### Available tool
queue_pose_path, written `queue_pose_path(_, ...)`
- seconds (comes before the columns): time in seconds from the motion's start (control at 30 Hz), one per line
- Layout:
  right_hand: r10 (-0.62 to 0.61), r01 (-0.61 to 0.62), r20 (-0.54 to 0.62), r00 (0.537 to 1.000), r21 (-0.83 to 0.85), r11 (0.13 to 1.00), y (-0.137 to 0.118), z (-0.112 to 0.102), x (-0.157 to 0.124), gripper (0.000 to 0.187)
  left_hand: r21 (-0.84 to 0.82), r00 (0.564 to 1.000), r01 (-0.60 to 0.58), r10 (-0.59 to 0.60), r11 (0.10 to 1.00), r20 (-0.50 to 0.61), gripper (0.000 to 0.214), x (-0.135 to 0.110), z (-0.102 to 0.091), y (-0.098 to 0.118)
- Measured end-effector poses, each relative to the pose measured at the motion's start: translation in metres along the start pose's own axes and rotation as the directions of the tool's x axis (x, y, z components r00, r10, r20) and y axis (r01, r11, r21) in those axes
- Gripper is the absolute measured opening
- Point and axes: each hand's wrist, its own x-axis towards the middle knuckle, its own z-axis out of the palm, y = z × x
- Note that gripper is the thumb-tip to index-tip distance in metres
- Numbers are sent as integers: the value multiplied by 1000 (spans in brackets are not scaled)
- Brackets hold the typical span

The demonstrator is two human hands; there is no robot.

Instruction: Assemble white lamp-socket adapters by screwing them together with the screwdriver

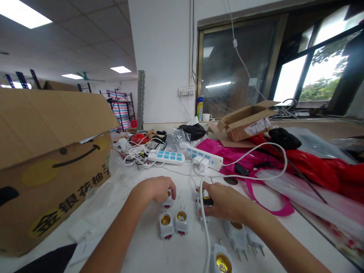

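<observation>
Lamp holders [166, 226], two together, lie before two power strips [166, 156], left hand [162, 188] gripping another holder [167, 204], right hand [220, 198], grip unclear.

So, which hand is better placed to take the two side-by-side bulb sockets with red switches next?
Likely the left: the left hand is just beyond the two bulb sockets, while the right hand is farther aside, by the white cord.

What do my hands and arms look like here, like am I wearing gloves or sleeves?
No gloves show on your left hand or right hand. The left forearm and right forearm are bare as far as they show, without sleeve, watch or bracelet. Some fingers are partly hidden, so I can't rule out rings.
</observation>
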Motion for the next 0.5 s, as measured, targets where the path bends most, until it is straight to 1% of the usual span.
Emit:
queue_pose_path(0.17, -28, 28, -11, 1000, 13, 1000, 1, 1, 1, 66, -42, 997, 6, -9, 999, -82, 61, -3, -6, 0)
queue_pose_path(0.23, -51, 51, -8, 999, 21, 998, 0, -1, 0, 69, -60, 995, -11, 5, 998, -98, 65, -12, -10, 5)
queue_pose_path(0.3, -71, 71, -1, 997, 32, 997, 0, -3, -2, 66, -78, 995, -51, 44, 996, -88, 66, -26, -10, 14)
queue_pose_path(0.33, -77, 77, 3, 997, 38, 996, 0, -4, -2, 64, -96, 994, -83, 76, 992, -74, 65, -35, -7, 18)
queue_pose_path(0.4, -79, 78, 10, 997, 48, 996, 0, -6, -3, 59, -157, 988, -155, 150, 975, -45, 60, -56, 5, 23)
queue_pose_path(0.43, -76, 75, 14, 997, 52, 996, 0, -6, -3, 58, -239, 983, -186, 181, 953, -43, 59, -67, 13, 25)
queue_pose_path(0.47, -71, 70, 20, 997, 55, 996, 1, -5, -3, 58, -306, 981, -191, 185, 932, -51, 60, -77, 23, 24)
queue_pose_path(0.5, -67, 66, 24, 997, 59, 996, 1, -5, -2, 58, -346, 987, -159, 150, 925, -53, 60, -86, 33, 23)
